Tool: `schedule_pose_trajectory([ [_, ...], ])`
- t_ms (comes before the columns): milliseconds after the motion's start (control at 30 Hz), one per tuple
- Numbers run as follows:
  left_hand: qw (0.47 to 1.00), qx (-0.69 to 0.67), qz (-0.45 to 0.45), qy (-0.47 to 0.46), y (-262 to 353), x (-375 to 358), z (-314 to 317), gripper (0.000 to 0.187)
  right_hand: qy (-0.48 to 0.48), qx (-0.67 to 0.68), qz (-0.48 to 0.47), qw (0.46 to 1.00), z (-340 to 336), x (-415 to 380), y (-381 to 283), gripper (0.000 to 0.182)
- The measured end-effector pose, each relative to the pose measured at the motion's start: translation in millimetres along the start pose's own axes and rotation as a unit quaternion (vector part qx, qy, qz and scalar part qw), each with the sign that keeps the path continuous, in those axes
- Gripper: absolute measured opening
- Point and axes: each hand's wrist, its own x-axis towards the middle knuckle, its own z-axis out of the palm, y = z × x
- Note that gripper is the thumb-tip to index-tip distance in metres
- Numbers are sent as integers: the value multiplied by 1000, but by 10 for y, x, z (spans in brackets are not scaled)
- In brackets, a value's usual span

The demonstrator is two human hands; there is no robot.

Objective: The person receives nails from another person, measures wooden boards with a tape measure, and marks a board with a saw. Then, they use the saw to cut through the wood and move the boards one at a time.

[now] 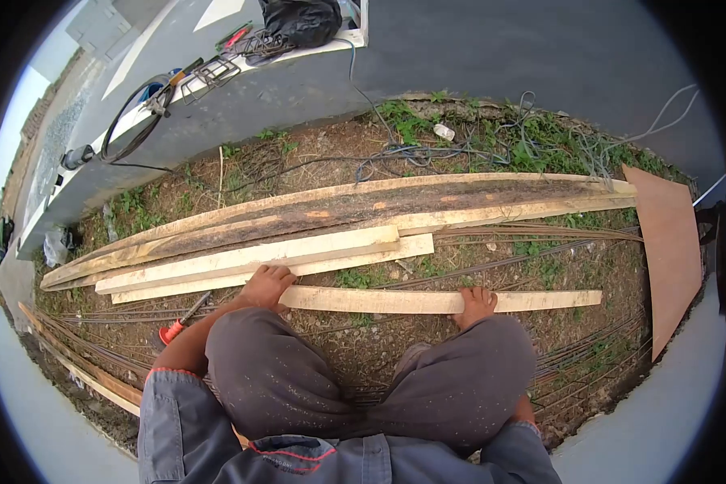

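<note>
A pale sawn wooden plank [371, 300] lies crosswise in front of my knees, above the ground strewn with rods. My left hand [268, 285] is closed around the plank's left end, with the knuckles up. Toward its right half, my right hand [476, 306] has its fingers curled over the far edge; the thumb is hidden. Just beyond my left hand lie two more pale boards [250, 262], stacked close together. A tool with a red handle [171, 331] and a metal shaft rests on the ground left of my left forearm.
Long bark-edged planks [323, 214] stretch across behind the boards. Thin steel rods [532, 234] run along the soil. A brown sheet [669, 258] stands at the right. Cables [411, 153] tangle in the weeds by the grey wall [508, 48]. On the ledge sits a black bag [298, 22].
</note>
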Motion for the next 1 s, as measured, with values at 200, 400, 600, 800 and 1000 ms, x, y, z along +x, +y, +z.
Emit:
schedule_pose_trajectory([
  [200, 999, 45, -3, -5, 48, -135, 161, 47, -142, -15, -8, 990, -152, 130, 64, 93],
  [400, 985, 24, 8, 171, 1, -584, -1169, 62, -61, 68, -110, 990, -749, 51, -9, 81],
  [600, 961, 119, -21, 249, -109, -572, -2203, 56, 96, 130, -81, 983, -1229, 88, -372, 77],
  [800, 924, 128, -2, 362, 41, -451, -2306, 48, 147, 154, -83, 973, -1320, 122, -280, 74],
  [1000, 917, -177, -194, 300, 293, -553, -1457, 41, 179, 154, -87, 968, -1271, 85, -259, 80],
])
